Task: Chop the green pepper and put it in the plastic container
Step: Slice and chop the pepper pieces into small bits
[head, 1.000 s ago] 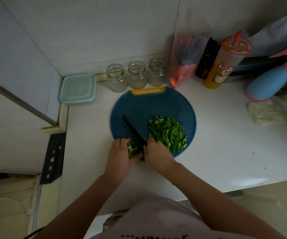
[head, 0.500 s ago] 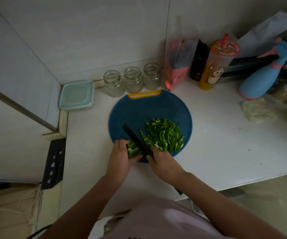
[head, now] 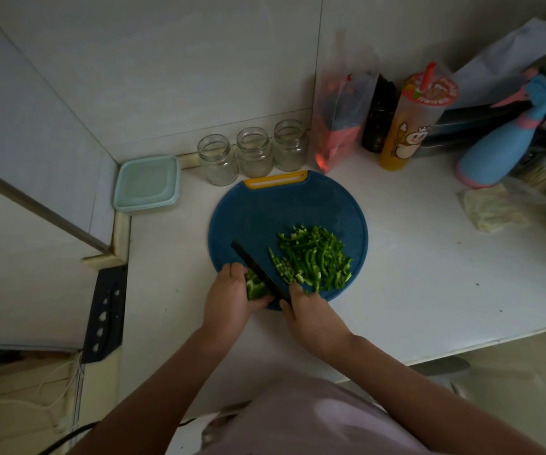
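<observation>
A round blue cutting board [head: 265, 211] with a yellow handle lies on the white counter. A heap of chopped green pepper strips [head: 314, 257] covers its near right part. My left hand [head: 229, 298] holds the uncut piece of green pepper [head: 254, 288] at the board's near edge. My right hand [head: 311, 315] grips the handle of a black knife [head: 255, 269], whose blade lies right beside the uncut piece. The pale green plastic container [head: 147, 183], lid on, sits in the far left corner.
Three glass jars [head: 253, 156] stand behind the board. To the right are a plastic bag [head: 340, 126], a dark bottle [head: 378, 123], a lidded drink cup [head: 409, 126], a blue spray bottle [head: 498, 142] and a crumpled cloth [head: 491, 211]. The counter's edge runs near my body.
The knife has shifted a little left along the pepper piece, leaving fresh slices beside the heap. The camera has tilted slightly, so everything sits lower in view.
</observation>
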### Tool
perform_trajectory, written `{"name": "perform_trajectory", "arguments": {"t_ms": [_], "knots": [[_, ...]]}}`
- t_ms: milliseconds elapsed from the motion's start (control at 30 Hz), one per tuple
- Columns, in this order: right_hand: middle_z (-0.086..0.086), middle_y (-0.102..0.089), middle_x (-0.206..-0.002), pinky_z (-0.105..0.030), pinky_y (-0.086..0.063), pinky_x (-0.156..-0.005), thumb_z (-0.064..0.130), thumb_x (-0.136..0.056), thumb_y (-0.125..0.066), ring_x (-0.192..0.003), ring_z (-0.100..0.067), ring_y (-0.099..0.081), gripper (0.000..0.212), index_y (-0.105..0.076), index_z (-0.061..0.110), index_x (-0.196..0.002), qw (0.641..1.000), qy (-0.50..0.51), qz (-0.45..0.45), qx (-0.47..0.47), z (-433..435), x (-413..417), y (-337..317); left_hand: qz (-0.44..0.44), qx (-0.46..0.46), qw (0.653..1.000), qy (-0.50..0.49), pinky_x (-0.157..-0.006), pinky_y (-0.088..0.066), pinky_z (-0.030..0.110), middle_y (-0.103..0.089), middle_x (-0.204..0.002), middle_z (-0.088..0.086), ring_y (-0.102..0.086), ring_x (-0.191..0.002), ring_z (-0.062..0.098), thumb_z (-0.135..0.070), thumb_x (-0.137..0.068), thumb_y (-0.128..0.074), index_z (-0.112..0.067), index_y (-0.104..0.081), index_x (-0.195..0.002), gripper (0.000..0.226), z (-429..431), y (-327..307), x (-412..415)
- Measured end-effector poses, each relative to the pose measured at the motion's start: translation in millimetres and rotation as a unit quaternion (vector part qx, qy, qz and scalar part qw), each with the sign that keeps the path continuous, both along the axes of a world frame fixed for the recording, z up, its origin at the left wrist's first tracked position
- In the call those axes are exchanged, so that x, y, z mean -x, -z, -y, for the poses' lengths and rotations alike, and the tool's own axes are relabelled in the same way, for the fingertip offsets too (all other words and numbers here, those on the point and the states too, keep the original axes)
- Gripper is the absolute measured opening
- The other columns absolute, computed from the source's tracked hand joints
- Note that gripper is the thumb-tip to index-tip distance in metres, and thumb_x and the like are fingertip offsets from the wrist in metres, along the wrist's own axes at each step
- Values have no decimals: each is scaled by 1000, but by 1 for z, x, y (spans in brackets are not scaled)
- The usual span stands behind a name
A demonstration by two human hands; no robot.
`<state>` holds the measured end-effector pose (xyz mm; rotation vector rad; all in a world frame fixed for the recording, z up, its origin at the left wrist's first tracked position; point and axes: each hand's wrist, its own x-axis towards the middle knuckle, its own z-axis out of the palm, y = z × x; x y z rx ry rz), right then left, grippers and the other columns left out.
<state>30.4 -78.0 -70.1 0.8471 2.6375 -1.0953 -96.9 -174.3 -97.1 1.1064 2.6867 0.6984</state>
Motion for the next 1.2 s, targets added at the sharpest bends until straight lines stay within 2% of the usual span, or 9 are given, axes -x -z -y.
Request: {"name": "perform_trajectory", "arguments": {"t_ms": [133, 300, 467, 633, 800, 933, 1100, 1200], "knots": [[-22, -61, -102, -39, -43, -68, 27, -101, -36, -92, -39, -60, 26, -39, 4, -112, 1000, 11, 9, 0, 5, 2, 3, -12, 21, 1000, 9, -59, -44, 32, -61, -84, 16, -62, -75, 32, -34, -51, -89, 3, -60, -89, 60, -1, -2, 3], [-21, -62, -99, -35, -39, -64, 27, -102, -35, -89, -38, -60, 25, -39, 4, -111, 1000, 1, 14, -4, 6, 5, 5, -3, 22, 1000, -3, -61, -44, 34, -61, -86, 17, -61, -77, 33, -34, -53, -88, 3, -60, -91, 60, -2, -3, 3], [-21, -60, -102, -34, -40, -65, 23, -101, -36, -92, -37, -60, 23, -43, 2, -109, 999, -10, 38, 20, 1, 15, 4, 5, 21, 999, 31, -53, -40, 26, -60, -74, 14, -61, -62, 31, -32, -43, -92, 1, -59, -80, 60, 0, 0, 6], [-24, -61, -104, -30, -38, -63, 12, -99, -40, -93, -37, -61, 19, -49, -3, -107, 997, -26, 66, 39, -6, 33, -3, 21, 14, 1000, 19, -57, -36, 26, -61, -81, 18, -61, -68, 33, -25, -44, -92, 5, -60, -87, 61, 0, 2, 6], [-24, -61, -106, -35, -42, -68, 10, -96, -38, -97, -38, -61, 18, -46, -1, -108, 997, -9, 77, 25, 0, 58, -7, 22, 14, 1000, 8, -69, -39, 28, -57, -103, 15, -60, -88, 32, -10, -72, -74, 1, -57, -108, 41, 4, 0, 6], [-22, -61, -106, -38, -47, -72, 13, -96, -39, -97, -37, -61, 17, -46, 1, -107, 997, 4, 70, 16, 2, 55, -7, 51, 24, 997, 47, -78, -41, 28, -55, -113, 13, -57, -98, 27, -17, -73, -76, -4, -54, -123, 56, 12, -8, 7], [-22, -60, -110, -35, -42, -70, 13, -98, -37, -102, -37, -60, 20, -44, 0, -112, 997, -10, 74, -18, 4, 37, -3, 56, 5, 998, 40, -70, -46, 30, -63, -96, 17, -63, -83, 32, -19, -65, -84, 0, -64, -108, 51, 14, -9, 6], [-23, -60, -111, -36, -44, -74, 19, -100, -37, -103, -39, -59, 25, -44, -1, -114, 997, 40, 61, 12, 1, 20, -2, 54, -13, 998, 38, -68, -51, 32, -63, -92, 18, -65, -78, 32, -18, -63, -85, 1, -65, -105, 51, 14, -5, 5]]}}
